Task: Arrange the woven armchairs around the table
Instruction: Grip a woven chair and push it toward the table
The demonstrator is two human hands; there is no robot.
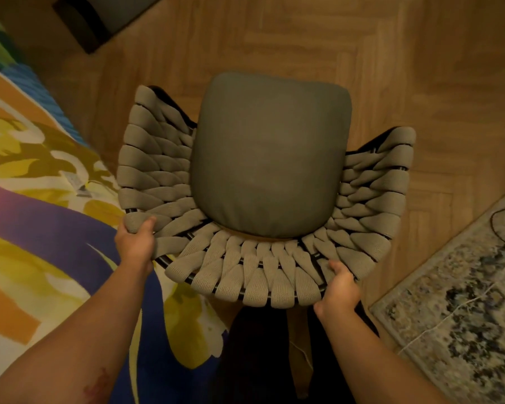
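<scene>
While both hands grip its back rim — left hand (135, 243), right hand (342, 290) — woven armchair (270, 176) sits ahead.

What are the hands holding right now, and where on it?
Both hold the woven armchair by its curved back rim: left hand at the rear left corner, right hand at the rear right.

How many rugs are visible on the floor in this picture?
2: a colourful rug on the left, a grey patterned rug at lower right. More may lie outside the view.
</scene>
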